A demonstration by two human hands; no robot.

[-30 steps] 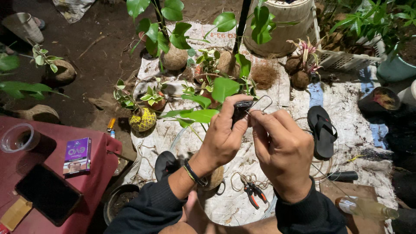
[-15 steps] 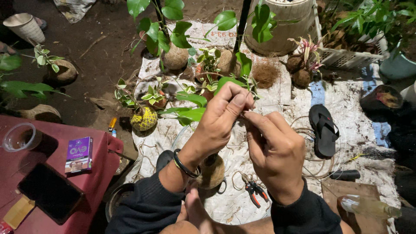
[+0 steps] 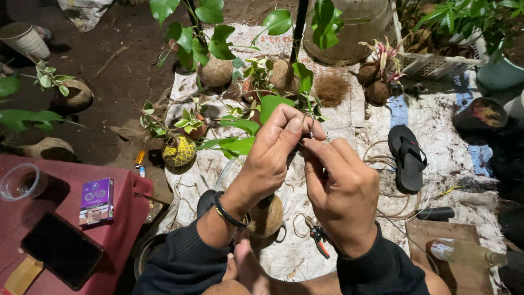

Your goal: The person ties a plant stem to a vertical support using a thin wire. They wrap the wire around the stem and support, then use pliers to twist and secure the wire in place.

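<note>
Two hands close together in the middle, held up over a white cloth [image 3: 436, 114] on the ground. Left hand [image 3: 273, 158] curled nearly shut, thumb and fingertips pinching a dark bit [image 3: 292, 157], mostly hidden, too small to tell what kind. Right hand [image 3: 341, 191] also curled tight, fingertips pressed to the same dark bit, touching the left fingers. Thin wire [image 3: 311, 131] poking up just where the fingertips meet. Black band [image 3: 226, 210] around the left wrist. Right below the hands, a brown husk ball [image 3: 267, 216] on the cloth, partly hidden by the left arm. Just beside that ball, pliers [image 3: 319, 237] with red handles, lying flat. Near the right hand, a loose loop of string [image 3: 382, 202] and a black sandal [image 3: 406, 155]. Further off, past the hands, more husk balls with green plants, one in a yellow net [image 3: 179, 151]. Off to the left, well apart, a red table [image 3: 120, 235] with a dark phone [image 3: 60, 248], a purple box [image 3: 97, 201] and a clear cup [image 3: 19, 180].
</note>
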